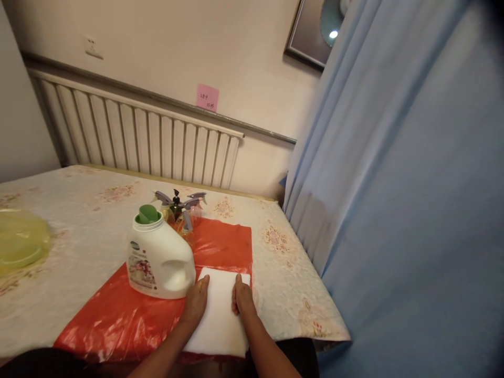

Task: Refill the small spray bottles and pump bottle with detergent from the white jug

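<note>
A white rectangular pad, soft-looking like a folded cloth, lies near the front edge of the bed or table. On its left side my left hand is closed, the thumb resting along the top. My right hand is closed at the right side, fingers curled against the white surface and thumb pointing away from me. Just beyond my left hand stands a white detergent jug, uncapped, with a green piece sitting in its mouth. A red plastic sheet is spread under the jug and the pad.
Behind the jug stand several spray bottles and a dark pump bottle. A translucent yellow basin is at far left on the floral cover. A radiator lines the wall; a blue curtain hangs along the right.
</note>
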`<state>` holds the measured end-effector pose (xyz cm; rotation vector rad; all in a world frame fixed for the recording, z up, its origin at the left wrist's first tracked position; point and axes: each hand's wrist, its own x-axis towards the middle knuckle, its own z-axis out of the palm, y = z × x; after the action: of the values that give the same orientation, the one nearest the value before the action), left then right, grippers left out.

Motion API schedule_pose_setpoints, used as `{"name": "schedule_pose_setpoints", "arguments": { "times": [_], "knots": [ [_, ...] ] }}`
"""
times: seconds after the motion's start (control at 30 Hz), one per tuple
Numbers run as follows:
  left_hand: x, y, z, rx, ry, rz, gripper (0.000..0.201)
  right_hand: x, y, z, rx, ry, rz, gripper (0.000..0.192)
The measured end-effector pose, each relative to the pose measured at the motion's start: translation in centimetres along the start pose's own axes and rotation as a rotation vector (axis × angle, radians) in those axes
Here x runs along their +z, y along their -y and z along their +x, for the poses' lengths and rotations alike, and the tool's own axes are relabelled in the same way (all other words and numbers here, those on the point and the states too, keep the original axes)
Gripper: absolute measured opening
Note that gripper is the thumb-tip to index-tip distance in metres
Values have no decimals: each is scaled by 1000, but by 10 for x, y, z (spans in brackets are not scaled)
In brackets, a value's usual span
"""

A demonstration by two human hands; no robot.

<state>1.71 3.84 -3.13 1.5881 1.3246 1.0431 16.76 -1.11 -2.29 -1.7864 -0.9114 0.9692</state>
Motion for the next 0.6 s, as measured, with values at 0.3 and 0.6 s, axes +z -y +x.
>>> {"name": "schedule_pose_setpoints", "arguments": {
  "times": [0.3, 0.6],
  "knots": [
    [1, 7, -4, -2, 47, -40, 54, 4, -5, 1, 87, 9, 59, 69],
    [-4, 20, -14, -74, 214, -124, 56, 5, -17, -12, -77, 14, 110, 47]
  ]
}}
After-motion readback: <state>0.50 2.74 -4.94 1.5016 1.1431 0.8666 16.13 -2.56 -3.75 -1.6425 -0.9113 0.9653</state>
